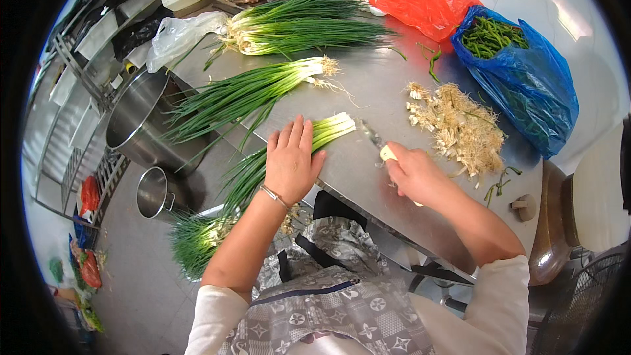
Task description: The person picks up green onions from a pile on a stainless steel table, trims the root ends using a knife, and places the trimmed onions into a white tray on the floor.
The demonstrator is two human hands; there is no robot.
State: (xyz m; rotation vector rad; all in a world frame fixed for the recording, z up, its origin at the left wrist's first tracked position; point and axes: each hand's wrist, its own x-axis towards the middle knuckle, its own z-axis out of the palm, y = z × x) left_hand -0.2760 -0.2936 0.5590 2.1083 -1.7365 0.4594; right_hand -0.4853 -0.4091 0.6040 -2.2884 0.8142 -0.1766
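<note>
My left hand (291,162) lies over a bunch of spring onions (333,127), pressing it to the steel table (365,177) with fingers stretched out. The bunch's white ends are trimmed of roots and point right, while its green leaves hang over the near table edge. A knife (373,134) with a pale yellow handle is in my right hand (413,172), its blade just right of the trimmed ends. Beyond lies another bunch of spring onions (276,80), roots still on. A heap of cut-off roots (468,130) sits to the right of the knife.
Untrimmed spring onions (305,24) are piled at the back. A blue plastic bag (532,88) of green chillies and a red bag (424,5) stand at right. On the left floor are a large steel pot (157,123), a smaller pot (160,192) and more spring onions (202,241).
</note>
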